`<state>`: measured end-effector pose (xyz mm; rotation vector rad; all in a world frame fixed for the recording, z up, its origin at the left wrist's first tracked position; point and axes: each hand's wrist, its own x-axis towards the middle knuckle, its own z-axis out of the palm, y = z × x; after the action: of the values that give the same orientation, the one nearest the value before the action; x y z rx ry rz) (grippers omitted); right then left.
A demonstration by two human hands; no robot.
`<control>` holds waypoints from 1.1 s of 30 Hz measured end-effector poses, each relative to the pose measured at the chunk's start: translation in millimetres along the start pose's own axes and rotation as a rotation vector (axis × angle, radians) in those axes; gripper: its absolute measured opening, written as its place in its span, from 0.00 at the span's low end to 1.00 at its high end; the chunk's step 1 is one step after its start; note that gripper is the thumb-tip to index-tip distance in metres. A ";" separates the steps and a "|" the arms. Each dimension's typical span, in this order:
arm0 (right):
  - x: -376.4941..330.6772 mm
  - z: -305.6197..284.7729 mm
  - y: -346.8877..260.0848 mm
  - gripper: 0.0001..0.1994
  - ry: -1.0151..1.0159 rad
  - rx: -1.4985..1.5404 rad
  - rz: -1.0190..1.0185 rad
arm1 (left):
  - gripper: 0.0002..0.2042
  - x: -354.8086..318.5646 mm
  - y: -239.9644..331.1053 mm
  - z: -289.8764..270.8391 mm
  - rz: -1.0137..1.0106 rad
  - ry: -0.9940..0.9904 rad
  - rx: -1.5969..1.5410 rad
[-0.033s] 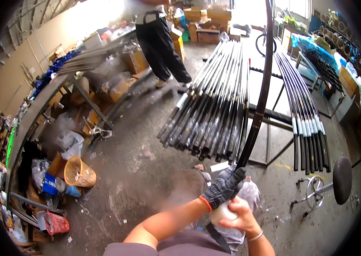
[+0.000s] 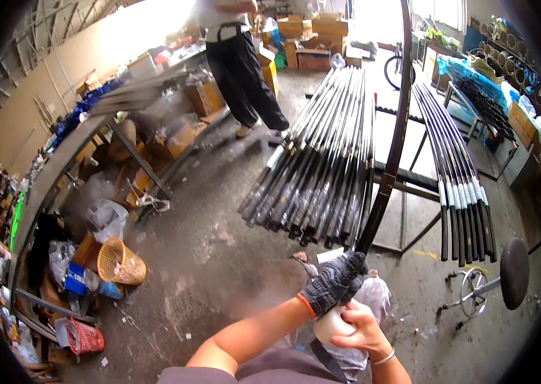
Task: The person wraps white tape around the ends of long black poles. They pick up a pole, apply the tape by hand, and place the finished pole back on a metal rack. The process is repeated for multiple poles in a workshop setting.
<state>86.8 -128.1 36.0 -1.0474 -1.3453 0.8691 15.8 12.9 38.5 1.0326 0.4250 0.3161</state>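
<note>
My left hand (image 2: 334, 281), in a grey knitted glove with an orange cuff, is closed around the lower part of a long black fishing rod (image 2: 383, 198). The rod rises steeply past the top of the picture. Just below the glove, my bare right hand (image 2: 365, 329), with a pale band at the wrist, grips a smooth white rounded thing (image 2: 332, 325). Its kind is unclear, perhaps a roll. The rod's lower end is hidden behind my hands. Ahead of me, many black rods (image 2: 309, 185), partly in clear wrapping, lie side by side on a rack.
A second row of rods (image 2: 459, 192) rests at the right, near a round stool (image 2: 513, 273). Along the left runs a cluttered workbench (image 2: 40, 173), with a yellow basket (image 2: 121, 262) and a red basket (image 2: 85, 336) beside it. A person (image 2: 238, 70) stands beyond the bench.
The view has shifted slightly. My right hand sits a little lower, and more of the white rounded thing shows. My left hand keeps its grip on the rod.
</note>
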 end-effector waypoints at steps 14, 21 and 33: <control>3.4 -2.4 -9.0 0.17 -0.159 -0.055 -0.026 | 0.16 1.6 3.2 -11.5 0.571 -0.228 0.266; 1.2 5.4 -14.7 0.17 0.013 -0.235 0.065 | 0.17 -16.6 -13.8 -0.2 0.353 0.177 0.629; 1.7 5.7 -11.8 0.18 -0.056 -0.091 0.051 | 0.17 -20.8 -6.0 -4.9 0.232 0.105 0.334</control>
<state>80.3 -129.8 47.3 -1.1389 -1.4217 0.8873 -4.4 4.4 35.1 1.4004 0.4630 0.5207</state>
